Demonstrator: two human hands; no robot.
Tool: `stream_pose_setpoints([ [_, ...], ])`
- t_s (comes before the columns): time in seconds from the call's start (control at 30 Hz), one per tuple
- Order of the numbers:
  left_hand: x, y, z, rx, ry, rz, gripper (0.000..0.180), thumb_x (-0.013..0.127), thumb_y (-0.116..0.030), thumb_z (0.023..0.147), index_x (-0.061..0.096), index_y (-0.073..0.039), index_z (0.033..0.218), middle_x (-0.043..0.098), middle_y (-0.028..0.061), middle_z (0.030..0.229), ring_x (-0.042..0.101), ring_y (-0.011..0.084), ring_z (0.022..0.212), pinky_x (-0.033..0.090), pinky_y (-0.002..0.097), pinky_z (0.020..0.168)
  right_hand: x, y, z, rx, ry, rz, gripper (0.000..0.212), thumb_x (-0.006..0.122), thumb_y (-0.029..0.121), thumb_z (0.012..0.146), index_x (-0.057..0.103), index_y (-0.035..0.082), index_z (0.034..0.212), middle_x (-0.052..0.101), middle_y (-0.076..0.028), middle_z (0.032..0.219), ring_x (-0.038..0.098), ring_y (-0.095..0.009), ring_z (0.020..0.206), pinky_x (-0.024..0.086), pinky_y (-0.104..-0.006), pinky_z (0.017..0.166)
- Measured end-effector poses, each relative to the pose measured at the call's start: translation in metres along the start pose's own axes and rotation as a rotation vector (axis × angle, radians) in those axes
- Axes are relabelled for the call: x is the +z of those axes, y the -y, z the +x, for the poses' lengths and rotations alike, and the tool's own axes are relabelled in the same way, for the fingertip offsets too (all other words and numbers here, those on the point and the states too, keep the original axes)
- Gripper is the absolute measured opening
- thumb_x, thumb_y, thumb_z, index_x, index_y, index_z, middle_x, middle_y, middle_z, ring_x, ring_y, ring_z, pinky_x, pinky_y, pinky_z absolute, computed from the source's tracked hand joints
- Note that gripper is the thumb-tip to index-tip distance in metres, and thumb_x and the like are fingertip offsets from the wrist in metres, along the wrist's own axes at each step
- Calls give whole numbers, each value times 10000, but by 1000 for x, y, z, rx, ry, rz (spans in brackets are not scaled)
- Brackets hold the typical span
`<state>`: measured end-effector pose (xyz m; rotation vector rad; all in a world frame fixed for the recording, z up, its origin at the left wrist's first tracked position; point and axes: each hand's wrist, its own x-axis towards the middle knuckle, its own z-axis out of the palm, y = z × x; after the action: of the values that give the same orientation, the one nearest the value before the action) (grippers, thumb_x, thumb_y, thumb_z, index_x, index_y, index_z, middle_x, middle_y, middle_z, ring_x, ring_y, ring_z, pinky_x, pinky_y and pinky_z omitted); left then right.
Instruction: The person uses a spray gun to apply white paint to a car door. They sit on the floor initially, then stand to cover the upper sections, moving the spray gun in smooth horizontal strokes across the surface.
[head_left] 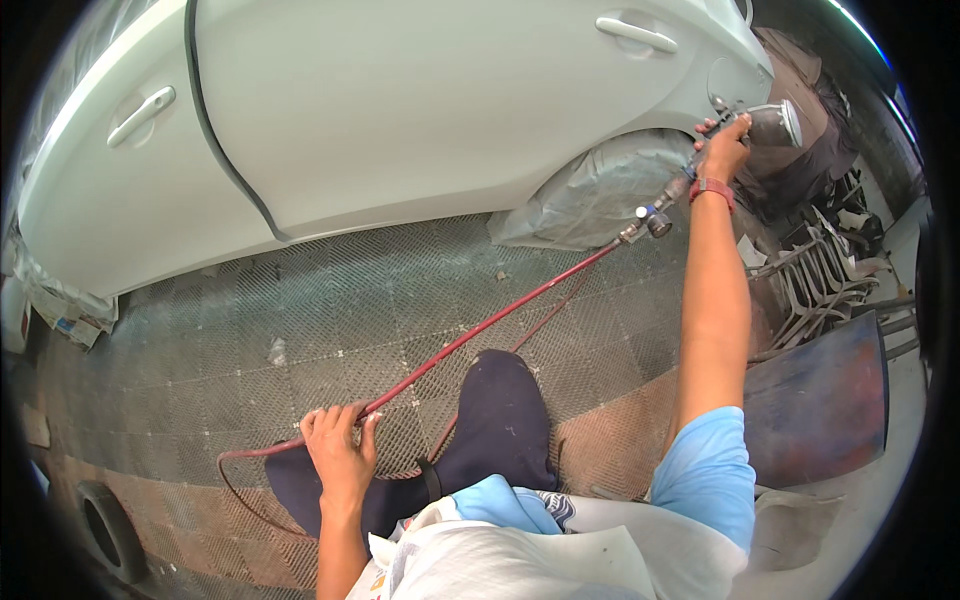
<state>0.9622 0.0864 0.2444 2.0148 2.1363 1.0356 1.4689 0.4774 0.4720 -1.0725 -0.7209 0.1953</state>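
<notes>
My right hand [724, 150] is wrapped round a spray gun [728, 118], held out by the car's rear corner at the upper right. The gun's dark cup [770, 125] with a pale lid sticks out to the right of my fist. Below the grip, a fitting with a small gauge [657, 224] joins it to a red air hose [490, 322]. Down at the lower left, my left hand [340, 440] is closed on that hose, which runs taut between both hands. The white car body [400, 110] fills the top of the view.
Grey masking sheet [610, 185] covers the rear wheel. The hose loops to the perforated tile floor [330, 330] beside my bent leg. Metal stands [815, 270] and a stained panel [820, 400] are on the right; a tyre [108, 530] lies at the lower left.
</notes>
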Motion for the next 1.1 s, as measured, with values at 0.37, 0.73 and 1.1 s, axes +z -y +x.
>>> stream_pose_setpoints([
  [0.37, -66, 80, -56, -268, -148, 306, 182, 809, -173, 911, 735, -36, 1005, 685, 91, 888, 618, 302, 893, 396, 444, 1010, 93, 15, -240, 85, 653, 386, 597, 396, 585, 1140, 635, 38, 1122, 695, -77, 837, 710, -168, 710, 479, -255, 442],
  [0.73, -136, 113, -147, -545, -300, 487, 173, 764, -227, 971, 729, -65, 1022, 715, 44, 910, 631, 260, 888, 383, 425, 1036, 217, 79, -446, 67, 1106, 614, 635, 456, 605, 1119, 657, 17, 1254, 702, -64, 818, 705, -121, 702, 464, -221, 433],
  [1.1, -81, 72, -86, -264, -181, 298, 165, 797, -176, 920, 741, -57, 1020, 688, 54, 875, 632, 271, 885, 401, 426, 1006, 156, 20, -300, 3, 850, 416, 613, 427, 599, 1128, 654, 34, 1058, 728, -79, 865, 729, -145, 725, 491, -238, 434],
])
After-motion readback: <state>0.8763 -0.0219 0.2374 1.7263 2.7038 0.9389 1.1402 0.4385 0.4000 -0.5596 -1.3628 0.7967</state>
